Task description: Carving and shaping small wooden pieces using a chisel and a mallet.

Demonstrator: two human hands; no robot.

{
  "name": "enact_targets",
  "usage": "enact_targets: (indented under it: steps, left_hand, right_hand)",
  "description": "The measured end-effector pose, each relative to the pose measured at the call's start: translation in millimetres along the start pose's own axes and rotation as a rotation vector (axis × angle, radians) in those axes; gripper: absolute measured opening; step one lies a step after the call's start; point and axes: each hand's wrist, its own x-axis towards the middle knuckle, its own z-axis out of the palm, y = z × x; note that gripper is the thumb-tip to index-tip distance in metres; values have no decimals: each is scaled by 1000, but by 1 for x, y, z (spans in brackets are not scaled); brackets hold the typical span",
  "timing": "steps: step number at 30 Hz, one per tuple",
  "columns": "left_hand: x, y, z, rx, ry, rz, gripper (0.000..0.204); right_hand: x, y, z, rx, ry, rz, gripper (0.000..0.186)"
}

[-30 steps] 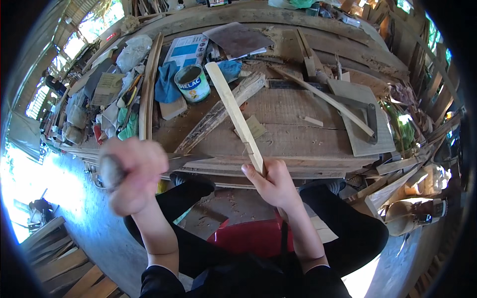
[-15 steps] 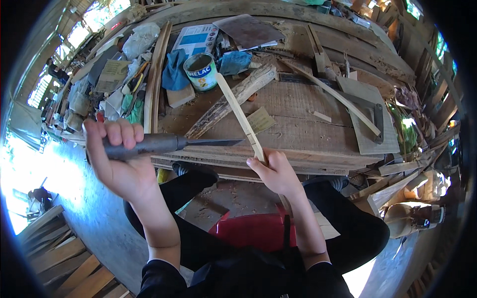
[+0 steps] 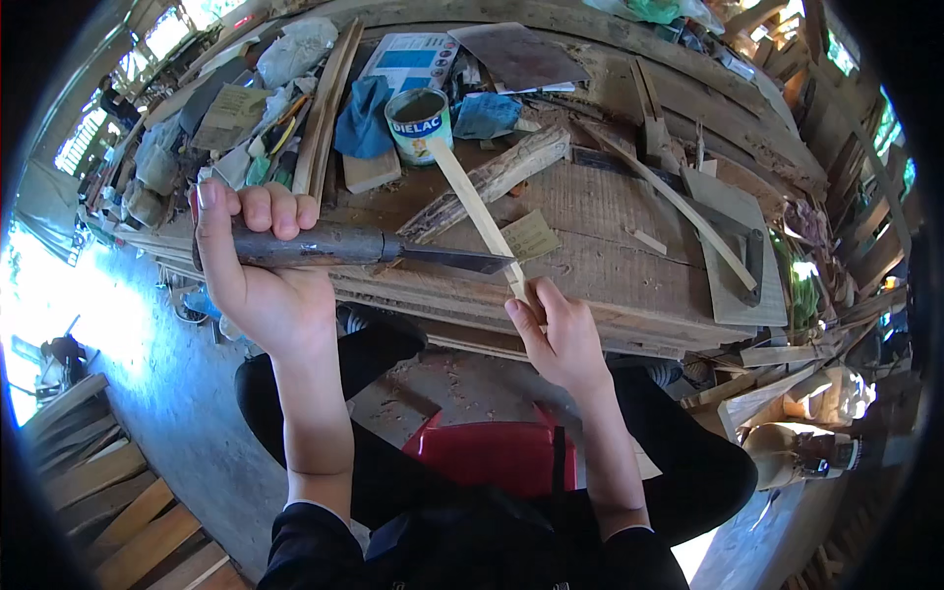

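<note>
My left hand (image 3: 265, 285) is closed on the dark cylindrical handle of a knife (image 3: 324, 246); its narrow blade (image 3: 452, 258) points right and reaches the pale wooden stick (image 3: 472, 205), at or very near a small notch low on it. My right hand (image 3: 556, 334) grips the lower end of that stick, which slants up and left in front of a green tin can (image 3: 418, 133). Behind the stick lies a rough split piece of wood (image 3: 531, 157), with a square of tan paper (image 3: 531, 236) beside it on the worn wooden bench (image 3: 619, 285).
Blue cloths (image 3: 364, 123), bags and mixed clutter (image 3: 157, 167) cover the bench's left. Long slats (image 3: 678, 197), a metal square (image 3: 752, 265) and a board (image 3: 728, 315) lie right. A red plastic seat (image 3: 492, 452) is below; a person (image 3: 116, 103) is at far upper left.
My left hand turned the knife from a blurred end-on position to lying crosswise, its blade moving right to the stick. My right hand rose slightly with the stick. The view shifted a little.
</note>
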Motion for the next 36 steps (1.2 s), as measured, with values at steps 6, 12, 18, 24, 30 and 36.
enact_targets:
  steps: [6,12,18,24,30,36]
  left_hand:
    - [2,5,-2,4,-38,18,25]
    - [-9,-2,5,-14,-52,12,25]
    - [-18,-15,11,33,-117,43,26]
    - [-12,-12,7,19,-96,56,25]
    - [-14,-12,6,32,-132,91,22]
    - [-30,-35,10,24,-250,113,11]
  right_hand:
    - [0,-1,-1,51,16,-23,20]
    - [-2,1,-1,-18,9,25,22]
    - [-4,8,13,-47,133,109,29]
    - [-2,3,13,58,70,160,31]
    - [-2,6,15,65,72,159,31]
    - [-3,16,18,29,118,182,31]
